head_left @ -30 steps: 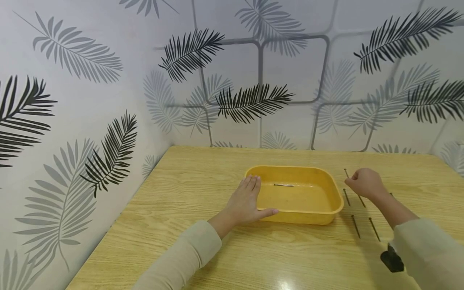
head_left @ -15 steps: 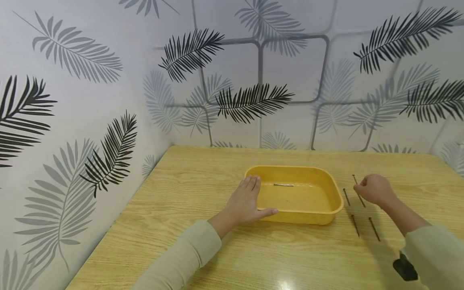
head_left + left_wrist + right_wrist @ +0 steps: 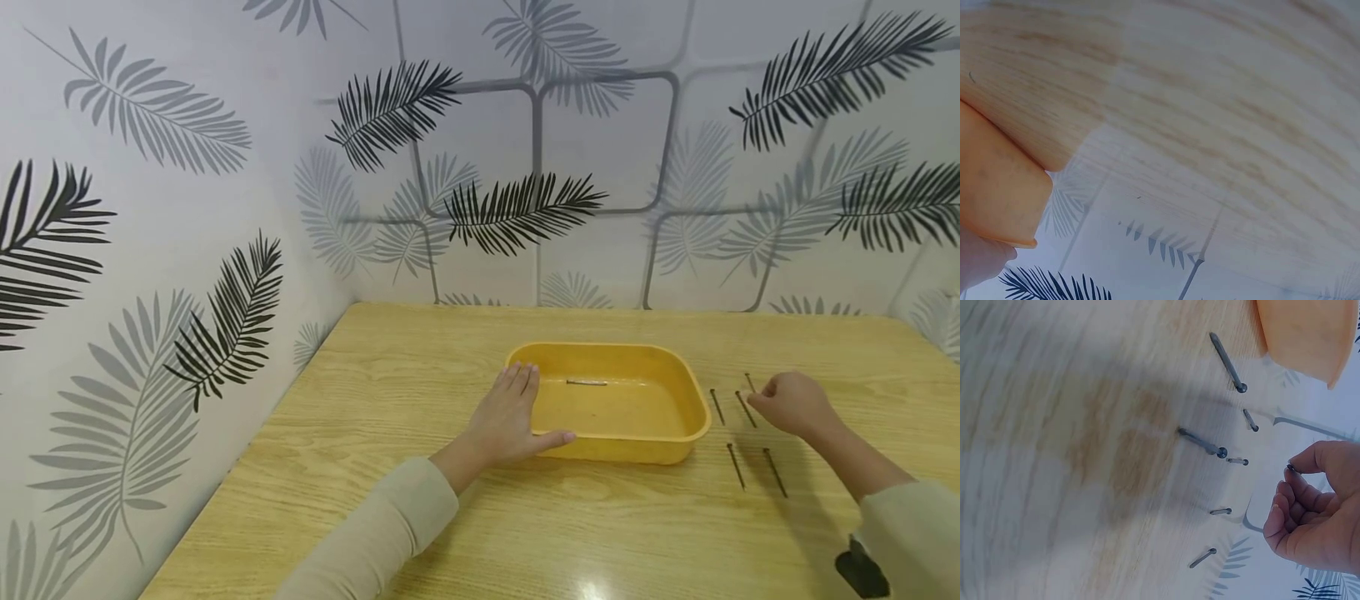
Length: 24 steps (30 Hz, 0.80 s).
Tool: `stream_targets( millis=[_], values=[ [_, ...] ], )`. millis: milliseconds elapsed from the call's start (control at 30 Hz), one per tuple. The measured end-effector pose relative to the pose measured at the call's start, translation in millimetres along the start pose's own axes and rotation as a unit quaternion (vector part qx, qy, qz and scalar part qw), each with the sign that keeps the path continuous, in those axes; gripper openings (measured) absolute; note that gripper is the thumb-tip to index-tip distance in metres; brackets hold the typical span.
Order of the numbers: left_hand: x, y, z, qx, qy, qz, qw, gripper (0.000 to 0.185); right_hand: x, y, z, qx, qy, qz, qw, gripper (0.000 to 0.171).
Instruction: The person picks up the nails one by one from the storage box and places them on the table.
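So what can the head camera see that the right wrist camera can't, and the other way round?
Only the head view shows the left hand resting flat against the yellow tray's left wall, the single nail in the tray, and the leaf-patterned walls meeting at the corner.

Only the right wrist view shows the curled fingers from the palm side, with a small dark nail tip pinched at the fingertips.

Both show the right hand, loose nails on the wooden table and a part of the tray.
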<state>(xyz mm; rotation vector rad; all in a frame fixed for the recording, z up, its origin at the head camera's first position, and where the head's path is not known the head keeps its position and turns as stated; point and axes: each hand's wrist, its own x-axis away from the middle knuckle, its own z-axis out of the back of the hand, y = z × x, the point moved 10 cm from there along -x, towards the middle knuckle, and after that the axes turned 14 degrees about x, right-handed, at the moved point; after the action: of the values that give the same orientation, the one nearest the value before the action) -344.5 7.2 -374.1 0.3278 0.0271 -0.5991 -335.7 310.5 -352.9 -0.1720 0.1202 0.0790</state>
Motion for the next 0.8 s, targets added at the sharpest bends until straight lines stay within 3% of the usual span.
stream_targets(
  millis=[233, 500, 800],
  values=[
    [0.8, -0.2, -2.0, 0.000, -0.003, 0.000, 1.0000, 0.098, 6, 6, -6, 0.001, -0.015, 0.004, 1.000, 0.035],
    [1.6, -0.3, -3.3, -0.001, -0.003, 0.000, 1.0000, 0.098, 17, 7, -11, 0.003, -0.010, 0.009, 1.000, 0.043],
    [3.0, 2.5, -2.6, 0.002, -0.004, -0.005, 1.0000, 0.098, 25, 19, -14, 0.008, -0.011, 0.002, 1.000, 0.038]
  ],
)
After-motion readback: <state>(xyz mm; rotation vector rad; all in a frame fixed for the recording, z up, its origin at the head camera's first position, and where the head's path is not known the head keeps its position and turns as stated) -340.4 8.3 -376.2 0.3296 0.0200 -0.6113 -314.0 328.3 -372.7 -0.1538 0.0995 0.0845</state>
